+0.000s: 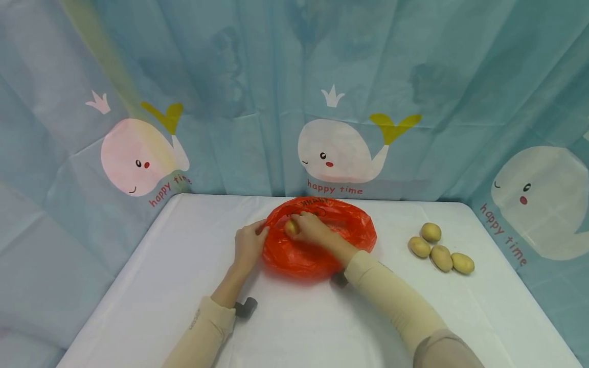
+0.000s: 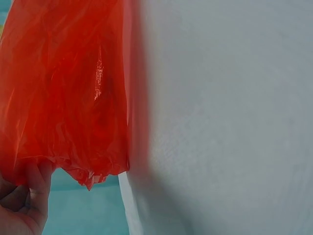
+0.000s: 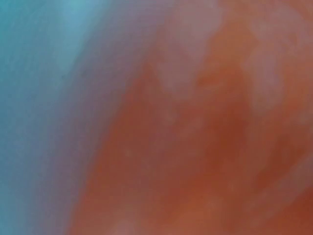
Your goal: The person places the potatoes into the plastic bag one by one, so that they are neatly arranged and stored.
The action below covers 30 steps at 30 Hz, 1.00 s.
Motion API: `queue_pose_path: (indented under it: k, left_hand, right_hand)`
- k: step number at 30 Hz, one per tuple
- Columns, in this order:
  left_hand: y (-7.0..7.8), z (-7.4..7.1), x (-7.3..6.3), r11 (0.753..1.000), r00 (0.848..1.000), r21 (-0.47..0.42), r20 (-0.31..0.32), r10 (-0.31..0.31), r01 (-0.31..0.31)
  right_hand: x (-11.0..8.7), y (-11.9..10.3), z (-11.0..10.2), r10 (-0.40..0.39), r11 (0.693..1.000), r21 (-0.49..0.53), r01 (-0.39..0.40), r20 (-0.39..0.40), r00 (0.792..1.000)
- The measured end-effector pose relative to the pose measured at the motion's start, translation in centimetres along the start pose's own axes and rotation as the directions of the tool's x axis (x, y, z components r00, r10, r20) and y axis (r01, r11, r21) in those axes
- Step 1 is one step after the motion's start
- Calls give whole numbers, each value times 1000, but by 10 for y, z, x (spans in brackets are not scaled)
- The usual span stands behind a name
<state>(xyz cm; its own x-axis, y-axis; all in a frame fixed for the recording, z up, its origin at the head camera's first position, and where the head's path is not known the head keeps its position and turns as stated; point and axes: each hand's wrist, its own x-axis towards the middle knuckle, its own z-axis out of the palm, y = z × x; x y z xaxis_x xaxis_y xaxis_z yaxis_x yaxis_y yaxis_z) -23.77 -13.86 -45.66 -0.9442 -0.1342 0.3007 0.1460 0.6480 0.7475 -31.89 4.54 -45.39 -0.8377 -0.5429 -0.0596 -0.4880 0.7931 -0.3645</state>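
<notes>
We see a white table (image 1: 294, 332) and, behind and beside it, a blue-green curtain (image 1: 262, 56) printed with pale whales (image 1: 333, 148) (the left and middle ones wear white crowns (image 1: 332, 98) overhead), each with red "happy time" lettering (image 1: 334, 188) beneath.

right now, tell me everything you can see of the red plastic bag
The red, thin-looking plastic bag sits on the white table, its rounded mouth wide open, its film shiny, crinkled and translucent-looking. Dark print shows at the far side. The left grip pinches its left rim; the right grip holds a yellowish oval potato at the opening. Contact there is unclear.
</notes>
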Motion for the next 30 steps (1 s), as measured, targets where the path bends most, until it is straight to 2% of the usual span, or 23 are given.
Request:
queue_pose_path:
  k: [14, 21, 30]
  left_hand:
    - [-2, -2, 1, 1000, 1000, 13, -8, 3, -3]
    - [-1, -2, 1, 1000, 1000, 31, -8, 7, -7]
    - [0, -2, 0, 999, 1000, 34, -10, 6, -5]
  right_hand:
    - [-6, 4, -2, 21, 999, 47, -21, 6, 1000]
    - [-16, 6, -14, 50, 992, 117, -49, -8, 999]
    - [-28, 13, -35, 25, 994, 112, -19, -47, 999]
